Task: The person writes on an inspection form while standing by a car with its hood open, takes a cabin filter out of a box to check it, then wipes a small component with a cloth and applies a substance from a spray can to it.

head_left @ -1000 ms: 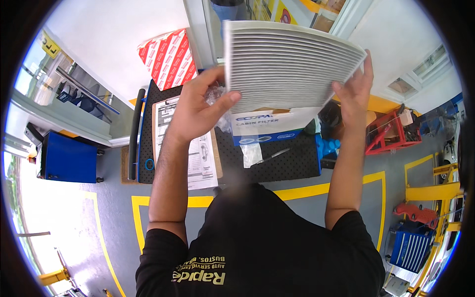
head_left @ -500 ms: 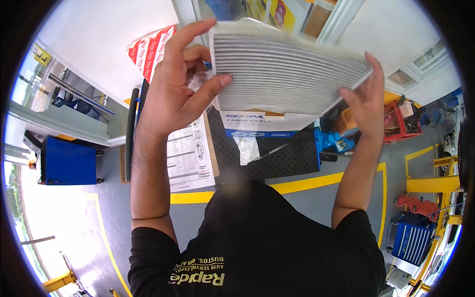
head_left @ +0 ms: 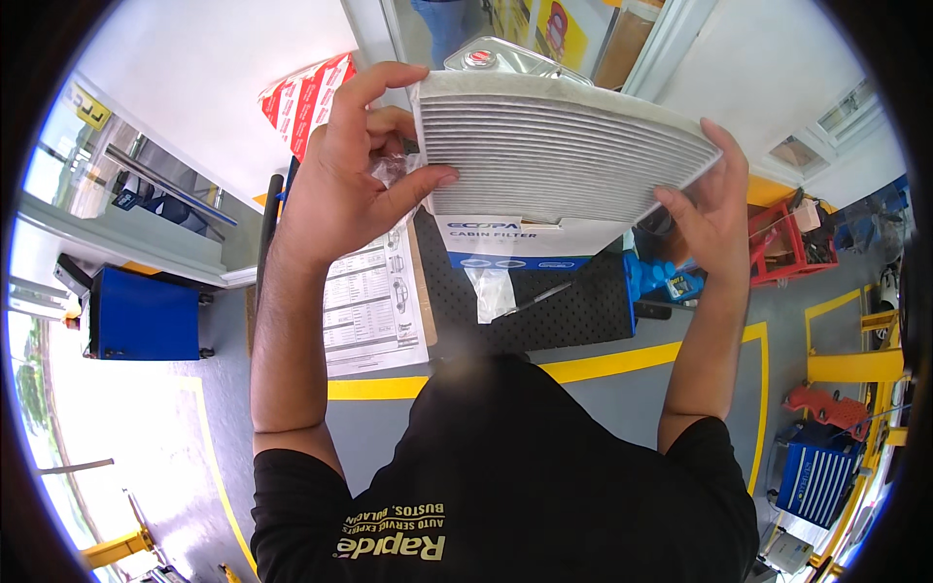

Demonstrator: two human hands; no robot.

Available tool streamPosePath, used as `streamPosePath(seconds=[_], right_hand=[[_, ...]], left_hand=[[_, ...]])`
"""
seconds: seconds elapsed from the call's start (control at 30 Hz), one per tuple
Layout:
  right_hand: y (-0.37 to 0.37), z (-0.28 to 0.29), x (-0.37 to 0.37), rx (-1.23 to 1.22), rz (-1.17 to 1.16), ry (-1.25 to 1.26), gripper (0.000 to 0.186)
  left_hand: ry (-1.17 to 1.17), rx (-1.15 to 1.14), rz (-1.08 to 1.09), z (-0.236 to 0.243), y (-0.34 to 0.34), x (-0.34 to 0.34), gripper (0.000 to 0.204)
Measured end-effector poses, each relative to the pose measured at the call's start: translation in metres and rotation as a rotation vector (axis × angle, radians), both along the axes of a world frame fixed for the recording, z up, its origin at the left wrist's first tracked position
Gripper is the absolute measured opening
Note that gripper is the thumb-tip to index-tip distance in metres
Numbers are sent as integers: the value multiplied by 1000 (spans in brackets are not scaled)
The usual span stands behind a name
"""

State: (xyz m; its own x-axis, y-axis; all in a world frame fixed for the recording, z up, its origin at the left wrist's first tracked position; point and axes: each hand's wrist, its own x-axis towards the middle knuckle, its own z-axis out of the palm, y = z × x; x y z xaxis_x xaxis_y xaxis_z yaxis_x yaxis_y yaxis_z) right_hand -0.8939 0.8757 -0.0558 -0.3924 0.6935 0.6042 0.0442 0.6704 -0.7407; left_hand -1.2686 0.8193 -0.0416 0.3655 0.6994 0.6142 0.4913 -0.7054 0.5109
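A pleated white-grey cabin air filter (head_left: 559, 151) is held up between my two hands, its folds running across. My left hand (head_left: 364, 160) grips its left end, thumb on the near face and fingers at the upper edge. At the other end, my right hand (head_left: 709, 199) pinches the right edge between thumb and fingers. Crumpled clear plastic (head_left: 394, 169) shows by my left palm. Below and behind the filter is a white and blue filter box (head_left: 525, 248), partly hidden. It stands on a black perforated work surface (head_left: 573, 316).
Printed sheets (head_left: 374, 311) lie left of the box, with a pen (head_left: 537, 299) and white paper (head_left: 493, 294) in front of it. Behind are a red-striped package (head_left: 306, 102) and a metal can (head_left: 501, 56). Blue bottles (head_left: 661, 280) and a red crate (head_left: 787, 248) stand right.
The filter has come slightly lower, uncovering more of the metal can behind it. Both hands keep their hold on its ends.
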Motion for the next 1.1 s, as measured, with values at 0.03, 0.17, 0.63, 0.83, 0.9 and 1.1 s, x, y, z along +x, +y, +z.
streamPosePath(seconds=[0.03,0.17,0.63,0.83,0.9,1.1], right_hand=[[1,0,1,1,3,2,78],[-1,-9,1,-21,-3,10,79],[4,-12,-3,0,-43,-150,77],[3,3,6,-66,83,3,58],[3,4,7,-1,-33,-85,53],[9,-23,-3,34,-68,-35,43]], left_hand=[[-56,15,39,-2,0,1,85],[-151,-83,122,-9,-6,3,84],[38,-124,199,-14,-6,3,80],[-32,-43,175,4,-7,3,67],[-24,-75,130,4,-3,0,61],[-27,-265,69,-7,-4,2,53]])
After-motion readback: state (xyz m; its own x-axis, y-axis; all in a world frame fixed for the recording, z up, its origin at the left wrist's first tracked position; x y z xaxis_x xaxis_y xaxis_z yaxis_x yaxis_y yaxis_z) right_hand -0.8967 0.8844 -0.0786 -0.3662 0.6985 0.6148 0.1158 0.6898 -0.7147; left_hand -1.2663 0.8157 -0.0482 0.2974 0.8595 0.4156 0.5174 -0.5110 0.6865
